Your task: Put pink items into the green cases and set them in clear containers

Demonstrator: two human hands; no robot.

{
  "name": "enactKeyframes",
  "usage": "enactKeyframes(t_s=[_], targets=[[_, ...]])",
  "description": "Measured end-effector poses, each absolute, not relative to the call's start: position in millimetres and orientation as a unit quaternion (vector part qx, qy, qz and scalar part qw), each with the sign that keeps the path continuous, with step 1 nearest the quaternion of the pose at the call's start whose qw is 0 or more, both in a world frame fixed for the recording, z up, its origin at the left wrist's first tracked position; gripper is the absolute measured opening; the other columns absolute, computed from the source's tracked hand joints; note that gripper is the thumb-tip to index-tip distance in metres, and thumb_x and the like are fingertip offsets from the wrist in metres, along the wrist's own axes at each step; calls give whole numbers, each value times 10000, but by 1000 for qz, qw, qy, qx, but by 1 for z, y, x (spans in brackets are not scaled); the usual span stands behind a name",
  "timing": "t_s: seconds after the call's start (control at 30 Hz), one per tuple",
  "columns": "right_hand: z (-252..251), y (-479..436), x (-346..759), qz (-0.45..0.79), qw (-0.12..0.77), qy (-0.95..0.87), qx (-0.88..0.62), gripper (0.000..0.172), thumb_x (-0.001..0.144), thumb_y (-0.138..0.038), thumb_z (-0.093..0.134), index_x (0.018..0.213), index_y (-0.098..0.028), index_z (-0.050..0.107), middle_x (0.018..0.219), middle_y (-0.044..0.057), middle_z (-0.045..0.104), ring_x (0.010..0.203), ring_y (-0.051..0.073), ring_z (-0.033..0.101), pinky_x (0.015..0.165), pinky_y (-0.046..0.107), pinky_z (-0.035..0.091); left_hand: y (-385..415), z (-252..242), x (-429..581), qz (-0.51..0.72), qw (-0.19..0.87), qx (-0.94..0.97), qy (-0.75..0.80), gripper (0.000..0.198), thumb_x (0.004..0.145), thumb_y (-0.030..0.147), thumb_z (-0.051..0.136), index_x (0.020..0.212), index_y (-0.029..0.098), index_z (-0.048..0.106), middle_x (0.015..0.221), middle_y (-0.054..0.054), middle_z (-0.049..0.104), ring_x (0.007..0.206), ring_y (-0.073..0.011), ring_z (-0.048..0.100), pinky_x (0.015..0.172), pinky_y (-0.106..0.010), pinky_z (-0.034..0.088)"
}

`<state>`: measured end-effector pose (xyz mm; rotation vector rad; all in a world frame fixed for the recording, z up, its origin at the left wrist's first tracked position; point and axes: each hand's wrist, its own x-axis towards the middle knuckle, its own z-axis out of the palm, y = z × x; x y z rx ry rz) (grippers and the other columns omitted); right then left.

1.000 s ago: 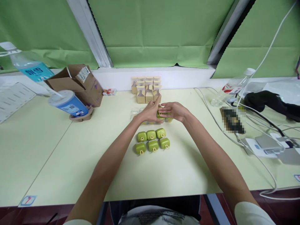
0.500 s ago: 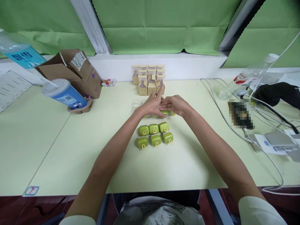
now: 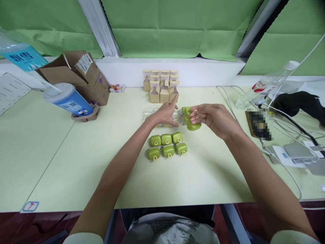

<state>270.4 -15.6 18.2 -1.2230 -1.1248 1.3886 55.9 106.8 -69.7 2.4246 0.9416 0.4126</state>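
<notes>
My right hand (image 3: 215, 118) holds a small green case (image 3: 194, 126) by its fingertips, right of the clear plastic containers (image 3: 177, 117). The green shows as two joined lobes; I cannot tell whether this is one opened case or two. My left hand (image 3: 166, 113) lies over the middle of the clear containers and hides part of them. Its thumb and forefinger are spread, with nothing visible between them. Nearer to me, two rows of green cases with yellow loops (image 3: 167, 139) sit on the table.
Behind my hands, several small open cardboard boxes (image 3: 154, 96) stand grouped by the wall. At left are a large carton (image 3: 99, 88), a blue cup (image 3: 73, 101) in a holder and a bottle (image 3: 25, 56). White cables (image 3: 281, 166) and a clear bottle (image 3: 264, 84) occupy the right side.
My right hand has moved right, away from my left hand, and the green case in its fingers has come away from the clear containers. My left hand stays nearly where it was.
</notes>
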Motion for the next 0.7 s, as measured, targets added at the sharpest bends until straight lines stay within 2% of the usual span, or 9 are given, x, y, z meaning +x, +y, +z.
enactKeyframes(t_s=[0.1, 0.2, 0.3, 0.37, 0.43, 0.5, 0.57, 0.63, 0.7], targets=[[-6, -40, 276, 573, 443, -441, -529, 117, 786, -192, 777, 887, -141, 805, 870, 133, 804, 737, 221, 762, 788, 360, 678, 108, -72, 55, 151, 240, 898, 335, 1627, 619, 541, 941, 1749, 176, -172, 1489, -211, 612, 1384, -445, 519, 1178, -578, 394], [-28, -57, 281, 623, 399, -420, -525, 175, 765, -204, 819, 931, -147, 808, 929, 127, 818, 804, 228, 788, 808, 357, 681, 107, -69, 53, 150, 249, 899, 326, 1629, 614, 617, 942, 1758, 184, -133, 1536, -227, 576, 1428, -450, 490, 1199, -581, 377], [-30, -65, 294, 674, 337, -412, -512, 279, 763, -225, 823, 1031, -151, 804, 985, 143, 832, 805, 243, 800, 633, 311, 644, 102, -57, 50, 151, 264, 891, 336, 1665, 597, 722, 937, 1761, 164, -114, 1609, -268, 506, 1538, -479, 386, 1254, -608, 316], [-22, -60, 306, 668, 339, -413, -519, 329, 773, -214, 797, 1096, -157, 796, 947, 135, 834, 761, 238, 793, 530, 273, 580, 99, -48, 51, 165, 272, 884, 343, 1658, 618, 764, 917, 1759, 147, -115, 1643, -285, 468, 1598, -475, 318, 1291, -608, 271], [-13, -44, 314, 639, 390, -412, -519, 325, 792, -184, 758, 1114, -158, 790, 930, 125, 833, 794, 229, 796, 571, 264, 594, 97, -42, 57, 174, 282, 878, 346, 1643, 643, 777, 901, 1756, 134, -121, 1658, -299, 448, 1620, -462, 303, 1304, -600, 260], [-8, -20, 317, 618, 448, -405, -503, 292, 816, -159, 716, 1100, -154, 784, 986, 129, 838, 902, 222, 802, 723, 286, 648, 99, -42, 68, 166, 288, 878, 345, 1660, 631, 764, 914, 1752, 118, -126, 1666, -324, 429, 1611, -468, 328, 1290, -604, 289], [-7, 7, 314, 621, 467, -393, -492, 277, 830, -145, 683, 1092, -161, 768, 1048, 126, 839, 961, 217, 795, 830, 328, 666, 104, -48, 81, 152, 284, 883, 342, 1692, 593, 718, 948, 1752, 116, -128, 1674, -344, 407, 1586, -488, 366, 1260, -621, 327], [-9, 31, 307, 626, 462, -385, -496, 273, 833, -129, 673, 1093, -167, 746, 1073, 122, 837, 963, 217, 788, 840, 360, 672, 109, -55, 92, 146, 281, 888, 334, 1694, 582, 652, 966, 1751, 143, -150, 1647, -333, 451, 1538, -490, 438, 1216, -631, 379], [-13, 48, 301, 631, 449, -378, -507, 270, 831, -112, 678, 1092, -158, 729, 1053, 134, 834, 926, 227, 788, 806, 377, 677, 113, -61, 98, 147, 287, 888, 329, 1669, 614, 598, 955, 1742, 176, -200, 1557, -291, 563, 1464, -467, 528, 1163, -623, 435]])
